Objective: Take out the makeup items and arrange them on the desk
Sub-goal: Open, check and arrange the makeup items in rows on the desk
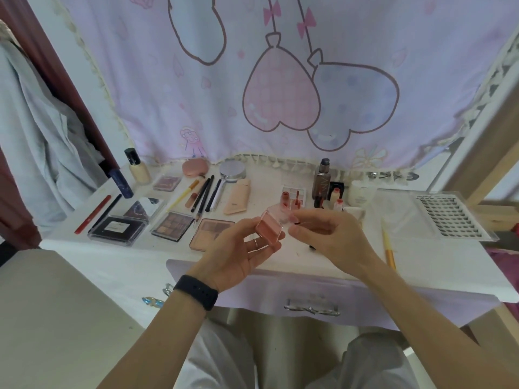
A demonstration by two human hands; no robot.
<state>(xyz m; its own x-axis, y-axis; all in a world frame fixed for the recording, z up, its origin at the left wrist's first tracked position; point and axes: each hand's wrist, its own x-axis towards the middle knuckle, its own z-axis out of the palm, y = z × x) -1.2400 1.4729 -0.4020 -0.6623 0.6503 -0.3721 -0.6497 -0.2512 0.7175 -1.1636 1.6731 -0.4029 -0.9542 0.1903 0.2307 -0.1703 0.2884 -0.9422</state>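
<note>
Your left hand point(247, 248) grips a small pink compact point(269, 227), your right hand point(323, 234) pinching its clear lid. Beyond that grip the desk point(134, 256) is mostly laid out already; this compact isn't placed yet.

Left hand point(243, 248) holds a pink blush compact point(269, 228) above the desk point(146, 256); right hand point(327, 234) pinches its clear lid point(282, 213).
</note>
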